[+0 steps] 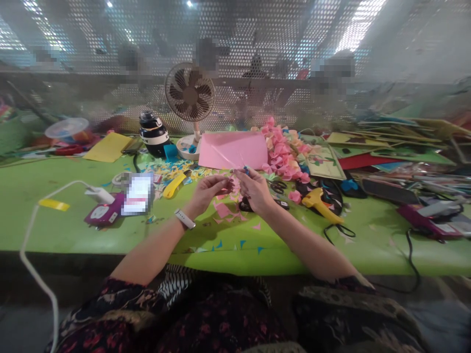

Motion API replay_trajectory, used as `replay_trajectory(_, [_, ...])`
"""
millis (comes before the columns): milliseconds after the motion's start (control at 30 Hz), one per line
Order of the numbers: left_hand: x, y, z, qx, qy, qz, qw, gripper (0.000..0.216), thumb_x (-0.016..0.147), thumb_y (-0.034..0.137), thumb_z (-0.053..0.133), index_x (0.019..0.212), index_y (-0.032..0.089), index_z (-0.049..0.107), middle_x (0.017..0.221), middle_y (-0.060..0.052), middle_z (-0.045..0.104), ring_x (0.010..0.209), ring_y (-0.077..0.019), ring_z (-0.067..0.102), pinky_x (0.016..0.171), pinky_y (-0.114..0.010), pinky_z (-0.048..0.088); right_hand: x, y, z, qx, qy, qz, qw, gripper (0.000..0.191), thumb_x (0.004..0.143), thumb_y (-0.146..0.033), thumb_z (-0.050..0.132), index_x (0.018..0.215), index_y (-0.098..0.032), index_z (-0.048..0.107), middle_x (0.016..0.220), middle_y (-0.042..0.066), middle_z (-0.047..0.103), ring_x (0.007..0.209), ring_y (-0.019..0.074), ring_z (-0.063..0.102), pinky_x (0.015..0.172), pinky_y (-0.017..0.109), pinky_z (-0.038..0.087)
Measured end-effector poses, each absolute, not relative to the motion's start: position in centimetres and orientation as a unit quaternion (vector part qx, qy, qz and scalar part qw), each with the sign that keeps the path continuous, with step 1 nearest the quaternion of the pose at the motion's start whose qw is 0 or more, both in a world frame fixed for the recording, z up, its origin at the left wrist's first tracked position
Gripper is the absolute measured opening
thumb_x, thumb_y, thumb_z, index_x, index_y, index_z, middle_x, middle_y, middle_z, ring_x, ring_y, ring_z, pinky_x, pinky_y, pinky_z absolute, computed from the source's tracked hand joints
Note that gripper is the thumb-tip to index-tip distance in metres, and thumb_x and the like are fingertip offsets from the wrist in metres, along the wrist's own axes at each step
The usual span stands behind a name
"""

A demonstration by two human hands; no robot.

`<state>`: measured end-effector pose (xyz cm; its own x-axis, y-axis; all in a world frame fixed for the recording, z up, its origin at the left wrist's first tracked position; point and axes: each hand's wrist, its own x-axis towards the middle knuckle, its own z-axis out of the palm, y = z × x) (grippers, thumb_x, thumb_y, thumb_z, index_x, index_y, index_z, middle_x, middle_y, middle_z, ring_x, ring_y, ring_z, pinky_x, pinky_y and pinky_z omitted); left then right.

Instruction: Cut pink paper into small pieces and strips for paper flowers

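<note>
My left hand (pixel 210 191) and my right hand (pixel 254 189) meet over the green table (pixel 55 225), fingers pinched together on a small pink paper piece (pixel 233 179). A watch sits on my left wrist. Pink paper scraps (pixel 222 210) lie under my hands. Black scissors (pixel 246 205) lie beneath my right hand. A large pink sheet (pixel 232 149) stands just behind, and a heap of pink paper flowers (pixel 282 152) lies to its right.
A small fan (pixel 190 98) and a black-and-white helmet-shaped object (pixel 153 133) stand at the back. A yellow glue gun (pixel 321 202), yellow cutter (pixel 173 185), phone (pixel 138 194), white charger cable (pixel 33 230) and stacked coloured sheets (pixel 386 142) surround the work spot. A mesh screen stands behind.
</note>
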<state>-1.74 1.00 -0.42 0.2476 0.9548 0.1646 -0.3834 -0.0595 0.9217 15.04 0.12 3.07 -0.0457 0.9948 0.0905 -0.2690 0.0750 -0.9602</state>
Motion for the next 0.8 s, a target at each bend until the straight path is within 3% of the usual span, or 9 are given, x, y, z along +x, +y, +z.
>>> replay_trajectory(67, [-2.0,1.3,-0.3,0.479,0.297,0.552,0.615,0.037,0.07,0.046,0.095,0.088,0.018,0.08,0.085,-0.004,0.08,0.081,-0.0171,0.075,0.086,-0.037,0.064,15.6,0.3,3.3,-0.401,-0.502,0.528,0.556,0.056,0.068,-0.073,0.084,0.082,-0.023,0.064,0.048,-0.013,0.028,0.042,0.0062,0.02,0.041,0.025,0.017])
replay_trajectory(200, [-2.5,1.7,0.0,0.467,0.306,0.568,0.605,0.04,0.068,0.048,0.096,0.086,0.017,0.078,0.082,-0.004,0.078,0.078,-0.0162,0.075,0.079,-0.034,0.064,16.9,0.5,4.0,-0.446,-0.649,0.38,0.486,0.069,0.085,-0.088,0.053,0.073,-0.021,0.065,0.05,-0.008,0.029,0.045,0.0095,0.028,0.047,0.027,0.022])
replay_trajectory(400, [-2.7,1.5,0.6,0.481,0.316,0.55,0.605,0.045,0.066,0.049,0.096,0.092,0.018,0.079,0.09,-0.005,0.08,0.078,-0.0169,0.075,0.074,-0.032,0.063,17.2,0.8,3.5,-0.476,-0.787,0.136,0.368,0.057,0.098,-0.066,0.046,0.063,-0.022,0.054,0.057,0.001,0.051,0.056,0.0138,0.045,0.056,0.028,0.026])
replay_trajectory(633, [-2.6,1.4,0.8,0.493,0.318,0.539,0.605,0.047,0.059,0.05,0.099,0.088,0.018,0.08,0.084,-0.004,0.08,0.067,-0.0124,0.071,0.065,-0.026,0.059,17.8,1.2,3.4,-0.449,-0.818,0.113,0.341,0.056,0.1,-0.062,0.042,0.061,-0.023,0.048,0.057,0.003,0.053,0.056,0.0149,0.046,0.057,0.028,0.026])
replay_trajectory(800, [-2.5,1.4,0.5,0.51,0.325,0.541,0.584,0.05,0.058,0.055,0.098,0.084,0.017,0.08,0.078,-0.004,0.078,0.065,-0.0122,0.069,0.068,-0.028,0.06,17.6,0.9,3.9,-0.431,-0.824,0.146,0.337,0.059,0.098,-0.067,0.042,0.06,-0.023,0.045,0.057,0.001,0.051,0.056,0.0138,0.043,0.057,0.028,0.027])
